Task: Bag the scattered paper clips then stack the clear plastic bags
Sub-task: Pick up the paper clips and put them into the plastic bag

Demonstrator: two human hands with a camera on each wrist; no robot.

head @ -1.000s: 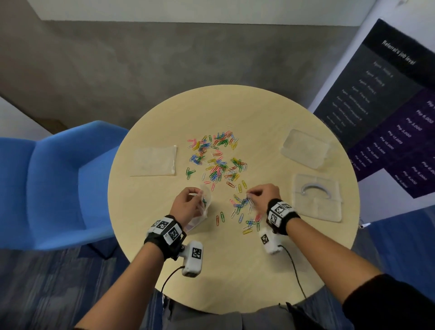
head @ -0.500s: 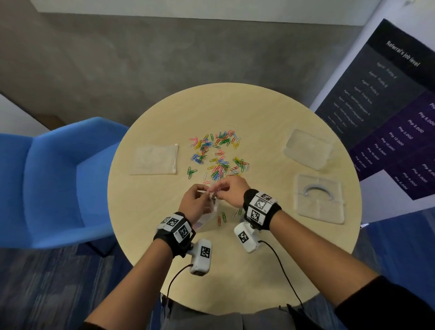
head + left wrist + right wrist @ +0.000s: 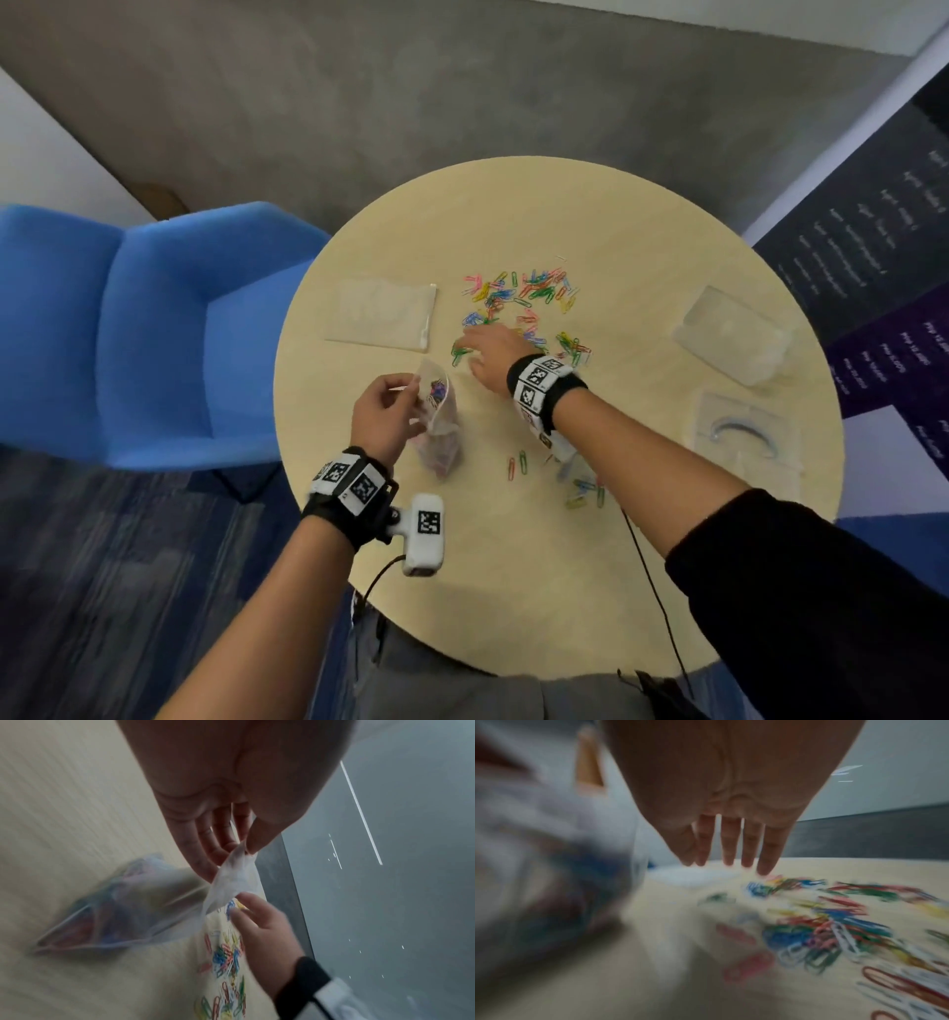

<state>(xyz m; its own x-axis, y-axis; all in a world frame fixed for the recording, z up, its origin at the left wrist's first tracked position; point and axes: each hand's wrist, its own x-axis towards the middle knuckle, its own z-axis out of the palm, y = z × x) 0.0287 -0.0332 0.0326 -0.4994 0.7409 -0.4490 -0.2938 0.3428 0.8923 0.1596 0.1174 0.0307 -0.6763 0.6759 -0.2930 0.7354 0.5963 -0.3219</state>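
Note:
My left hand [image 3: 385, 411] pinches the rim of a clear plastic bag [image 3: 440, 426] partly filled with coloured paper clips; its mouth gapes and its bottom rests on the table. In the left wrist view thumb and forefinger hold the bag [image 3: 133, 902] by its lip. My right hand [image 3: 493, 349] reaches with straight fingers [image 3: 746, 845] over the scattered paper clips [image 3: 529, 303] in the table's middle, holding nothing. A few more clips [image 3: 580, 488] lie near my right forearm.
The round wooden table [image 3: 513, 591] carries a flat clear bag [image 3: 385, 313] at the left and two more clear bags [image 3: 729, 334] [image 3: 744, 442] at the right. A blue armchair [image 3: 144, 329] stands to the left. A dark poster [image 3: 883, 267] leans at the right.
My right hand went from the clips near the front edge to the bag's mouth, then away and out over the main pile with open fingers. The left hand kept holding the bag.

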